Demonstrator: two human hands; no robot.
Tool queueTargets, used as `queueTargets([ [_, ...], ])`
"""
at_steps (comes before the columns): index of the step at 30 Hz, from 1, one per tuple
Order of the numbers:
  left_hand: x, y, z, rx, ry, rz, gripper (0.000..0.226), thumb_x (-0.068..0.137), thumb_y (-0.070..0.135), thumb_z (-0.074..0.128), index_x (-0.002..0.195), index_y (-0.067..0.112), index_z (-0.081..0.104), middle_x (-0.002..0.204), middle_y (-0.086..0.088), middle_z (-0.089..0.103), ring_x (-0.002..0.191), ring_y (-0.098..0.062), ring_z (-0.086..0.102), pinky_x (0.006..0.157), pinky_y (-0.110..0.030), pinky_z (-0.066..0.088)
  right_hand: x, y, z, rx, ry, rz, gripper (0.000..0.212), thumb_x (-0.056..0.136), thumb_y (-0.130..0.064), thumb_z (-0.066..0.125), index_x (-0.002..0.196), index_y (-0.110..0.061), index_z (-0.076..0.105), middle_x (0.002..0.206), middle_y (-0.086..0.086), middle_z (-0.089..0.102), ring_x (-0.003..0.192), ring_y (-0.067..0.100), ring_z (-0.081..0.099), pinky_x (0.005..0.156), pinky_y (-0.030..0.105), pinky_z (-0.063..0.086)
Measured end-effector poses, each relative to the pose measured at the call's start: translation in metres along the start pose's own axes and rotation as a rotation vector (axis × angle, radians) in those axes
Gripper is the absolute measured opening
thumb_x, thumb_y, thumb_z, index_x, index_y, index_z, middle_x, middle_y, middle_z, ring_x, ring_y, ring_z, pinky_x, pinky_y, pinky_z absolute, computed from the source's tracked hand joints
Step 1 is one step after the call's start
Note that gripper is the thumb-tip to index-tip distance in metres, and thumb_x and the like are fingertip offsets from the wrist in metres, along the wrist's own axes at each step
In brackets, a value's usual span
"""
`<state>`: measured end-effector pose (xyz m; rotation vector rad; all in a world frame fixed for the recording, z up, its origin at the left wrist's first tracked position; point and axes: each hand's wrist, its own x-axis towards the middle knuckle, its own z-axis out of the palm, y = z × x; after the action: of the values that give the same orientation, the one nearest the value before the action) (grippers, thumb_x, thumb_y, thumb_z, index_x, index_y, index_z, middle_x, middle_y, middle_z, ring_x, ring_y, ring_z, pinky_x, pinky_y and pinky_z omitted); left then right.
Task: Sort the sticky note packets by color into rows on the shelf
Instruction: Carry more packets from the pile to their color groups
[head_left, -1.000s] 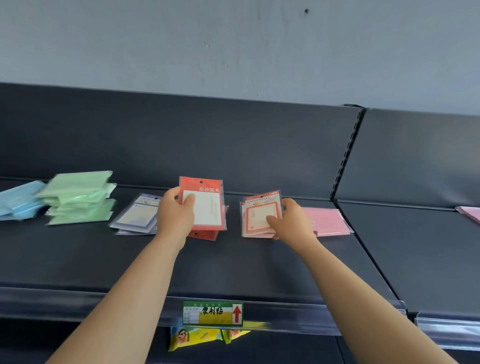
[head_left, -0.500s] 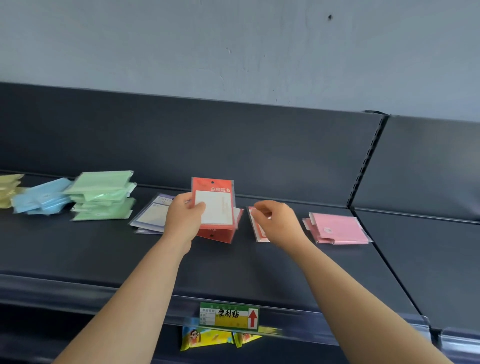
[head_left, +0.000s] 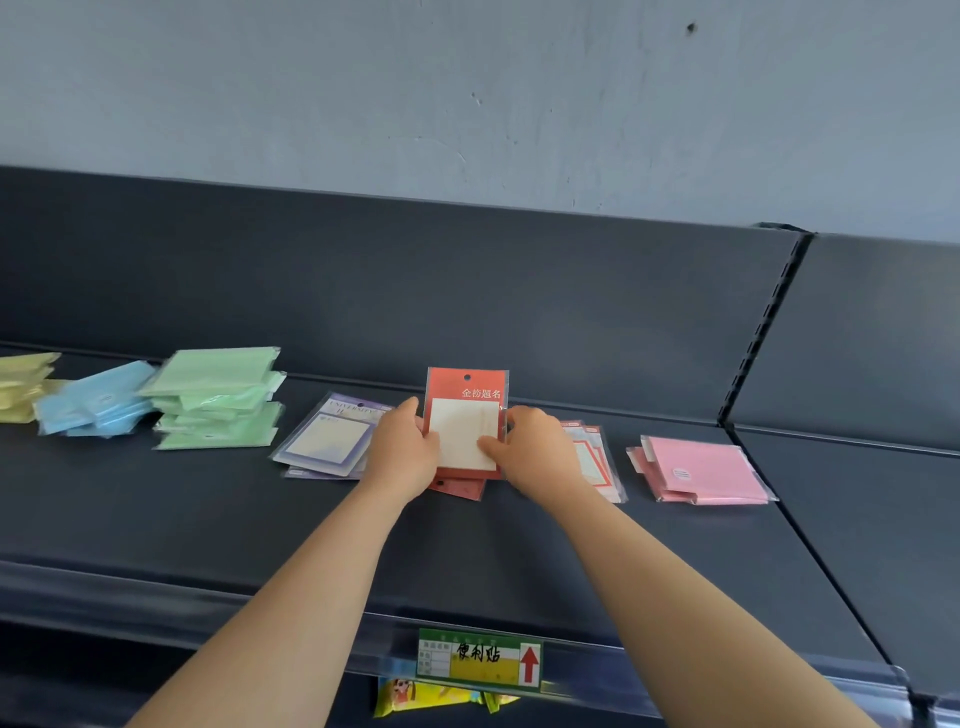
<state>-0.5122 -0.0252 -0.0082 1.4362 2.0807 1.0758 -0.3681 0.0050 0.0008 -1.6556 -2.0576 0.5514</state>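
While both hands hold it upright, the red plastic-wrapped sticky note packet (head_left: 470, 410) stands over flat red packets (head_left: 460, 487) on the dark grey metal shelf (head_left: 208, 509). The left hand (head_left: 402, 449) has its grip pinched on the packet's left edge, and the right hand (head_left: 535, 452) on its right edge. Left of this packet lie purple-framed packets (head_left: 327, 441), then the green stack (head_left: 218, 400), blue stack (head_left: 96, 405) and yellow stack (head_left: 23, 384). Right of it lie red-framed white packets (head_left: 592, 457), then pink packets (head_left: 701, 467).

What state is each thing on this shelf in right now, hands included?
red packet: upright, held by both hands.
left hand: gripping the packet's left edge.
right hand: gripping its right edge.
green stack: piled, untidy.
blue stack: lying flat.
purple packets: lying flat, overlapped.
red-bordered packets: lying flat.
pink stack: lying flat.
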Motion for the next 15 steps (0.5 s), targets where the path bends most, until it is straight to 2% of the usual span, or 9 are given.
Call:
queueTargets([
  [5,0.004,-0.006,0.004,0.05,0.0,-0.034,0.044,0.094,0.008,0.054,0.137,0.003,0.044,0.128,-0.007,0.06,0.114,-0.023,0.057,0.086,-0.03,0.045,0.004,-0.001,0.008,-0.143,-0.023,0.0,0.027,0.087,-0.038,0.061,0.09,-0.012,0.057,0.091,0.005,0.067,0.084,0.025,0.063,0.067,0.031,0.046],
  [7,0.004,-0.008,0.005,0.077,-0.016,-0.026,0.045,0.094,0.009,0.055,0.138,0.004,0.045,0.131,-0.007,0.058,0.118,-0.023,0.056,0.091,-0.031,0.044,0.005,0.0,0.011,-0.197,-0.021,-0.023,0.03,0.088,-0.041,0.059,0.086,-0.011,0.058,0.089,0.007,0.067,0.086,0.027,0.062,0.068,0.032,0.046],
  [10,0.003,-0.008,0.006,0.131,-0.016,0.011,0.032,0.095,0.01,0.053,0.127,0.007,0.053,0.127,-0.007,0.06,0.114,-0.024,0.057,0.089,-0.033,0.045,0.006,0.002,0.013,-0.219,-0.01,-0.075,0.034,0.087,-0.043,0.058,0.077,-0.01,0.057,0.084,0.008,0.065,0.088,0.029,0.06,0.069,0.033,0.044],
  [12,0.003,-0.007,0.006,0.205,0.006,0.069,0.022,0.096,0.014,0.051,0.116,0.009,0.056,0.119,-0.008,0.061,0.107,-0.025,0.057,0.085,-0.035,0.047,0.004,0.007,0.01,-0.215,0.035,-0.111,0.034,0.087,-0.043,0.057,0.07,-0.014,0.052,0.081,0.006,0.062,0.089,0.027,0.055,0.067,0.031,0.037],
  [15,0.0,0.003,0.007,0.309,0.049,0.169,0.028,0.097,0.02,0.049,0.122,0.011,0.056,0.121,-0.008,0.058,0.111,-0.026,0.052,0.087,-0.037,0.045,-0.002,0.017,-0.004,-0.208,0.16,-0.138,0.038,0.089,-0.04,0.053,0.06,-0.02,0.042,0.076,0.003,0.054,0.085,0.025,0.048,0.067,0.032,0.031],
])
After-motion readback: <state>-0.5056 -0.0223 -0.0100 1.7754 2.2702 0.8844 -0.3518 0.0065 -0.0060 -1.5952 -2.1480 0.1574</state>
